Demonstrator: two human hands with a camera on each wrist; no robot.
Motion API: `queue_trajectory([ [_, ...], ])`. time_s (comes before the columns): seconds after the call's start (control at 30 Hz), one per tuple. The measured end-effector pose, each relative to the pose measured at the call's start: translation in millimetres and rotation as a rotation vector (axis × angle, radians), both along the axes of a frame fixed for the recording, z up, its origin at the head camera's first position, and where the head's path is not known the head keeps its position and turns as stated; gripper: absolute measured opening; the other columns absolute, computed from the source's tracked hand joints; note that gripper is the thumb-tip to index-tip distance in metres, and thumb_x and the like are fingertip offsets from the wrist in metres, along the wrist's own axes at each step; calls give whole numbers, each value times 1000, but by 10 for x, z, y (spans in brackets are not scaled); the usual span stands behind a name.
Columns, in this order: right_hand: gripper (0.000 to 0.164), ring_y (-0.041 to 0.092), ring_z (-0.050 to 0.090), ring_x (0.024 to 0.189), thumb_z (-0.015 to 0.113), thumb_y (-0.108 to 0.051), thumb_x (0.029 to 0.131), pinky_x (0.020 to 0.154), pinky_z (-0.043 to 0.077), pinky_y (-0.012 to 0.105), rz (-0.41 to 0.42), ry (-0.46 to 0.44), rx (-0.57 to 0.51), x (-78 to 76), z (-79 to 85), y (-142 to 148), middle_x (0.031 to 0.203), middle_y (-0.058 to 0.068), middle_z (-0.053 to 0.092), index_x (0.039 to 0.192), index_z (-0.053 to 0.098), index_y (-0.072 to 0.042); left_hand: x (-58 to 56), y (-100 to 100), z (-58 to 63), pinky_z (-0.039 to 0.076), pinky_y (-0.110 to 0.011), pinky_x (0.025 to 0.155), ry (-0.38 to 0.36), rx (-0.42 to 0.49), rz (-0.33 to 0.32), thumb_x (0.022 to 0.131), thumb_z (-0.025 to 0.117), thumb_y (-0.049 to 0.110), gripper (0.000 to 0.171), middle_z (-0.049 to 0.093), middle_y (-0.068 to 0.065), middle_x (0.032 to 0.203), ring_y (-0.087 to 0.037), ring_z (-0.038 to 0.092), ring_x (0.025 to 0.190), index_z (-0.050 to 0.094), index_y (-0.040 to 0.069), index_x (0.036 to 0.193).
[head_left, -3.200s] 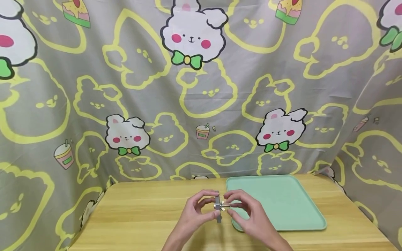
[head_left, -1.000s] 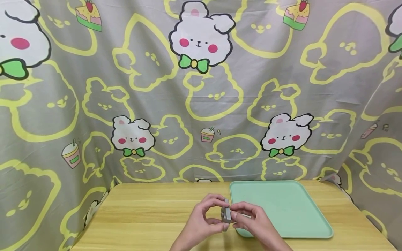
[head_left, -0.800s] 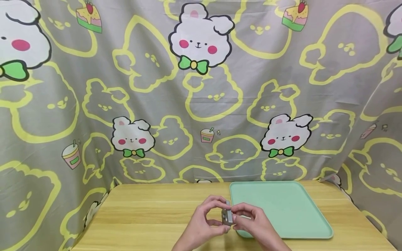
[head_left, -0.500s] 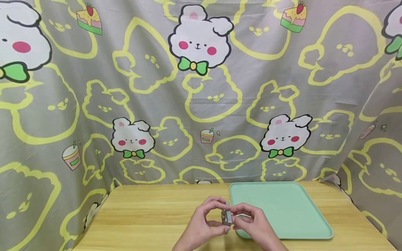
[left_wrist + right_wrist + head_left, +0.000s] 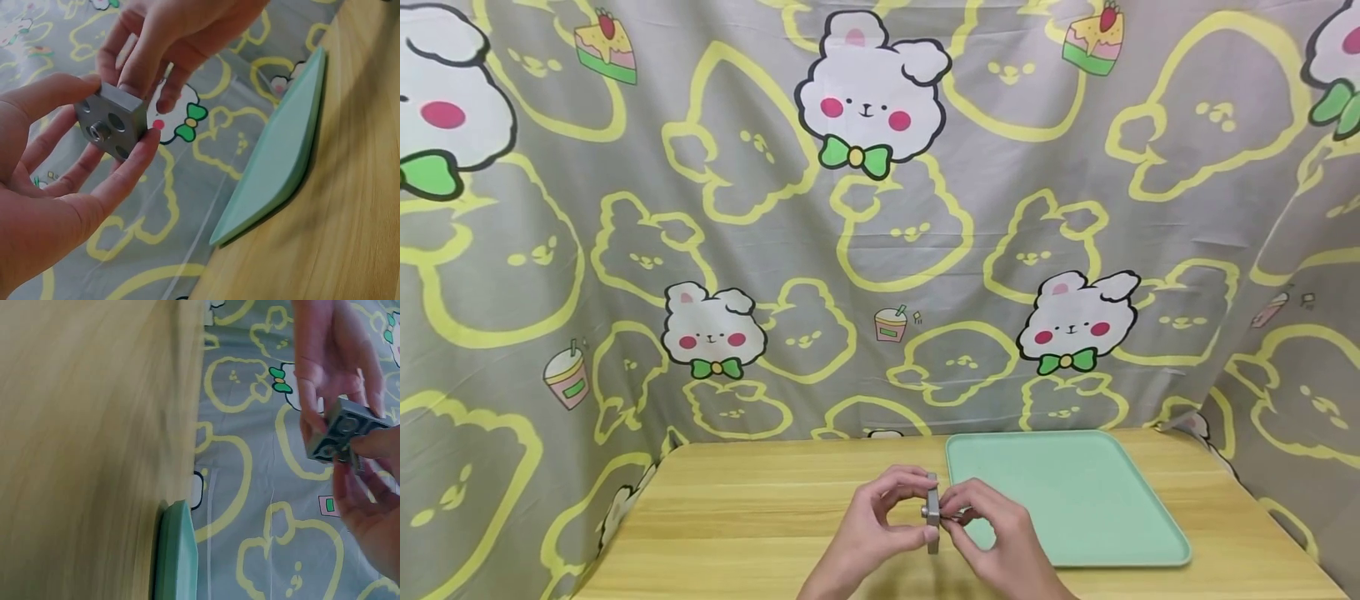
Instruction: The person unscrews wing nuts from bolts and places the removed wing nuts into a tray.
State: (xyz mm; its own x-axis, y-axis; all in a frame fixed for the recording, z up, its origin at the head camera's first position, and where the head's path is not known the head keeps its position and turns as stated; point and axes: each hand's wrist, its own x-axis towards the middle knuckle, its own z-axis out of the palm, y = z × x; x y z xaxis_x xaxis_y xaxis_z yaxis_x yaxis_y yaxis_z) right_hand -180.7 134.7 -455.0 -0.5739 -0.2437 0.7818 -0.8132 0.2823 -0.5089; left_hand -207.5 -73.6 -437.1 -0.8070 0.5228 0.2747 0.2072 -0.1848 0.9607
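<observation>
My left hand point(image 5: 868, 521) holds a grey metal block point(image 5: 112, 119) by its opposite edges, between thumb and fingers, above the table. The block has several round holes, and a bolt point(image 5: 100, 130) passes through its middle, its head on the left-hand side. On the other side my right hand point(image 5: 1000, 525) pinches the wing nut close against the block, thumb and fingertips mostly covering it. The bolt's threaded end point(image 5: 359, 464) shows beyond the right fingers in the right wrist view.
A light green tray point(image 5: 1082, 508) lies on the wooden table point(image 5: 737, 508) to the right, partly behind the right hand. A grey curtain point(image 5: 820, 250) with cartoon prints hangs around the back and sides.
The right fingers have moved from the bolt's far end in to the nut beside the block. The block, angled half a second ago, now stands edge-on to the head view.
</observation>
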Motion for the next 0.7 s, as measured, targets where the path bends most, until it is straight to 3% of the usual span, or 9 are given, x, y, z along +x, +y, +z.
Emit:
queue_trajectory([
  [0.17, 5, 14, 67, 87, 68, -11, 100, 78, 57, 14, -44, 322, 72, -49, -11, -33, 105, 3, 66, 95, 67, -12, -7, -29, 14, 58, -36, 99, -2, 3, 3, 87, 80, -2, 47, 52, -22, 142, -32, 55, 128, 63, -1, 130],
  [0.27, 20, 20, 68, 88, 58, -15, 106, 80, 59, 17, -92, 489, 126, -62, 14, -54, 104, 10, 66, 90, 67, -7, -5, -37, 31, 54, -36, 104, -7, -1, 7, 86, 80, -2, 46, 52, -21, 143, -32, 54, 129, 64, 0, 130],
  [0.37, 24, 23, 69, 88, 55, -14, 107, 80, 60, 19, -133, 576, 163, -62, 42, -64, 104, 13, 67, 88, 67, -5, -8, -39, 40, 51, -37, 108, -8, -7, 17, 86, 80, 0, 46, 53, -20, 142, -32, 55, 129, 64, 1, 129],
  [0.43, 25, 23, 69, 88, 54, -15, 107, 81, 59, 18, -130, 560, 158, -58, 49, -68, 104, 13, 67, 88, 67, -5, -11, -39, 40, 51, -38, 108, -10, -13, 25, 86, 81, 0, 46, 54, -20, 142, -32, 56, 128, 64, 2, 129],
  [0.57, 14, 23, 69, 90, 63, -14, 103, 86, 58, 17, -68, 416, 84, -41, 55, -58, 107, 10, 67, 91, 67, -8, -17, -42, 39, 51, -37, 108, -5, -16, 37, 86, 81, 0, 47, 53, -21, 142, -33, 56, 127, 64, 1, 129],
  [0.63, 6, 23, 70, 93, 73, -8, 96, 88, 57, 17, -57, 294, 25, -13, 68, -45, 108, 8, 68, 94, 68, -10, -20, -47, 41, 53, -36, 105, 1, -13, 44, 85, 81, -2, 47, 53, -21, 141, -33, 56, 127, 64, 0, 129],
  [0.7, 15, 22, 70, 95, 77, -2, 91, 88, 58, 19, -68, 107, -41, 26, 89, -34, 108, 5, 69, 97, 68, -13, -21, -51, 43, 56, -36, 102, 10, -7, 47, 85, 81, -3, 47, 52, -21, 141, -34, 57, 126, 64, -1, 129],
])
